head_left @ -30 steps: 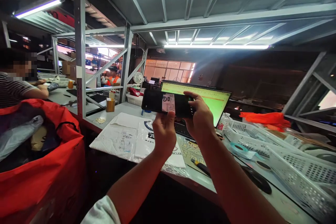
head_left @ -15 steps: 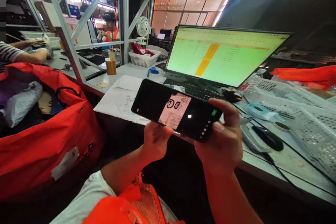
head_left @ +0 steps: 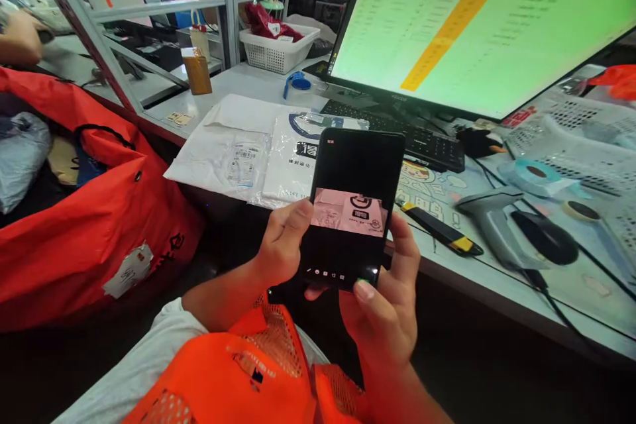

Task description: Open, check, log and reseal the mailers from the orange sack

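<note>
A black smartphone (head_left: 355, 205) is held upright between both hands, over the desk's front edge. Its screen shows a photo of printed packaging between black bands, with a row of small icons below. My left hand (head_left: 285, 238) grips the phone's left edge, thumb on the side. My right hand (head_left: 387, 298) wraps the lower right corner, its thumb at the bottom of the screen. Behind the phone lies a clear plastic-wrapped packet with dark print (head_left: 288, 169), partly hidden by it. A white mailer bag (head_left: 199, 152) lies to its left, under a small clear bag with a printed label (head_left: 243, 162).
Right of the phone lie a yellow-black utility knife (head_left: 442, 228), a grey barcode scanner (head_left: 497, 225), a black mouse (head_left: 544, 238) and tape rolls. A keyboard (head_left: 432, 146) and monitor (head_left: 447, 33) stand behind. A red bag (head_left: 99, 212) is at left; a co-worker's hand (head_left: 20, 36) is beyond it.
The phone has turned from sideways to upright, and its picture has rotated. My right hand has shifted to its lower corner. The view has tilted down, showing more of the desk.
</note>
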Motion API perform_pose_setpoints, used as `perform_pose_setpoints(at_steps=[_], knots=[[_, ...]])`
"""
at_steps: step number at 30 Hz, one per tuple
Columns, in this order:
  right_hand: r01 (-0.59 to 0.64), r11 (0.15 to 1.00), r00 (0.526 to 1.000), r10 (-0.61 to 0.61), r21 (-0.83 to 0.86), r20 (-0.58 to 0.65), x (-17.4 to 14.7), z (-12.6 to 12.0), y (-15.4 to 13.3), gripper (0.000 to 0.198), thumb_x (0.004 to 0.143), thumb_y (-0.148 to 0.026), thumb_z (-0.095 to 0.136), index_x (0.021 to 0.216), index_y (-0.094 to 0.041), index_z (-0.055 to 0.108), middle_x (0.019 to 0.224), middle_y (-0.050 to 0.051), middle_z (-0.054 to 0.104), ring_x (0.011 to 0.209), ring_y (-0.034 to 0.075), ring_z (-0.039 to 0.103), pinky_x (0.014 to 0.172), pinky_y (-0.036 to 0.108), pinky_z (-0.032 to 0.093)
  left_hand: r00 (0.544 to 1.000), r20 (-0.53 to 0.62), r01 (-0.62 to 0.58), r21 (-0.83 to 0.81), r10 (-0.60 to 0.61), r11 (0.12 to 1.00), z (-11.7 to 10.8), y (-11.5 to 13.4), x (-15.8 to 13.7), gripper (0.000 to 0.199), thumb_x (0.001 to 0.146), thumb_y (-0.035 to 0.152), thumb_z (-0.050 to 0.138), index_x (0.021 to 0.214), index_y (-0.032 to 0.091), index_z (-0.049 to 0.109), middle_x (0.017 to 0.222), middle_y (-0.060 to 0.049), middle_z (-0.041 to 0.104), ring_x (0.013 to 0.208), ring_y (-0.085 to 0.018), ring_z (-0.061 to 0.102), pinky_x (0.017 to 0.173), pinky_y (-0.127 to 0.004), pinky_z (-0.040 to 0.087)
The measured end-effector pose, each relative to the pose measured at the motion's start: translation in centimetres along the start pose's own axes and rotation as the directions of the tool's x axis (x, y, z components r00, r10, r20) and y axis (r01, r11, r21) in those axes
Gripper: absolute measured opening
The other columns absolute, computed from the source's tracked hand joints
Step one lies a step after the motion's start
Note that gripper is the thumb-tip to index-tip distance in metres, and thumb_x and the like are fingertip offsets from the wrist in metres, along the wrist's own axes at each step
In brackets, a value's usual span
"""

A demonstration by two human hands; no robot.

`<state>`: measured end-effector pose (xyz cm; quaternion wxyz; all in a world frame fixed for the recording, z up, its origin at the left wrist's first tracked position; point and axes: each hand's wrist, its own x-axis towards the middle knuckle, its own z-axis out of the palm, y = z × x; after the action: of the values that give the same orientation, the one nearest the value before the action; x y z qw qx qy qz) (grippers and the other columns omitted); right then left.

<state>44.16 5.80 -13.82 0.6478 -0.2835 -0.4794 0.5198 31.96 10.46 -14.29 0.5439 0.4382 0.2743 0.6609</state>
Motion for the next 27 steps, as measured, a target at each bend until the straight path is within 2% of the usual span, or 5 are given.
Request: perform_pose_setpoints(at_steps=[4, 7, 12, 19, 27], knots=[[-0.006, 0.999, 1.000, 0.005, -0.040, -0.026, 0.2, -0.5, 0.1, 0.068, 0.082, -0.026, 0.069, 0.144, -0.043, 0.045, 0.126, 0.003, 0.071, 0.101, 0.033, 0.075, 0.073, 0.053, 0.066, 0.994, 0.068, 0.083, 0.006, -0.083, 0.997, -0.2, -0.1, 0.2, 0.064, 0.090, 0.078, 0.054, 0.081, 0.018, 0.074, 0.067, -0.008, 0.068, 0.053, -0.018, 0.061, 0.046, -0.028, 0.046], [-0.021, 0.998, 0.999, 0.018, -0.067, -0.044, 0.3, -0.8, 0.2, 0.069, 0.081, -0.029, 0.070, 0.144, -0.042, 0.045, 0.128, 0.004, 0.069, 0.105, 0.034, 0.074, 0.074, 0.053, 0.066, 0.996, 0.087, 0.012, 0.069, -0.018, 0.998, -0.1, 0.0, 0.4, 0.062, 0.095, 0.074, 0.049, 0.089, 0.018, 0.076, 0.075, -0.010, 0.072, 0.061, -0.020, 0.067, 0.053, -0.029, 0.053], [-0.054, 0.997, 0.997, 0.052, -0.046, -0.051, 0.4, -1.1, 0.5, 0.067, 0.081, -0.032, 0.069, 0.143, -0.043, 0.045, 0.136, 0.004, 0.066, 0.109, 0.033, 0.073, 0.076, 0.051, 0.066, 0.986, -0.110, -0.103, 0.186, 0.124, 0.977, 0.2, 0.1, 0.3, 0.054, 0.088, 0.067, 0.068, 0.120, 0.023, 0.069, 0.081, -0.007, 0.073, 0.077, -0.022, 0.072, 0.069, -0.031, 0.058], [-0.032, 0.991, 0.996, 0.020, -0.130, -0.091, 0.1, -1.3, 1.3, 0.067, 0.085, -0.038, 0.064, 0.147, -0.043, 0.041, 0.136, 0.006, 0.066, 0.118, 0.034, 0.068, 0.082, 0.051, 0.064, 0.985, 0.081, -0.170, 0.353, 0.151, 0.920, -0.5, 1.8, 0.6, 0.022, 0.077, 0.036, 0.081, 0.095, 0.024, 0.076, 0.088, -0.006, 0.075, 0.079, -0.022, 0.071, 0.078, -0.032, 0.059], [-0.007, 0.987, 0.992, -0.014, -0.162, -0.127, 0.1, -1.6, 1.5, 0.066, 0.084, -0.040, 0.064, 0.146, -0.042, 0.043, 0.133, 0.004, 0.067, 0.123, 0.033, 0.066, 0.087, 0.052, 0.062, 0.998, 0.048, -0.059, 0.254, 0.048, 0.965, -0.1, 3.5, 1.0, 0.056, 0.064, 0.024, 0.090, 0.118, 0.023, 0.075, 0.107, -0.011, 0.076, 0.105, -0.034, 0.072, 0.095, -0.043, 0.059]])
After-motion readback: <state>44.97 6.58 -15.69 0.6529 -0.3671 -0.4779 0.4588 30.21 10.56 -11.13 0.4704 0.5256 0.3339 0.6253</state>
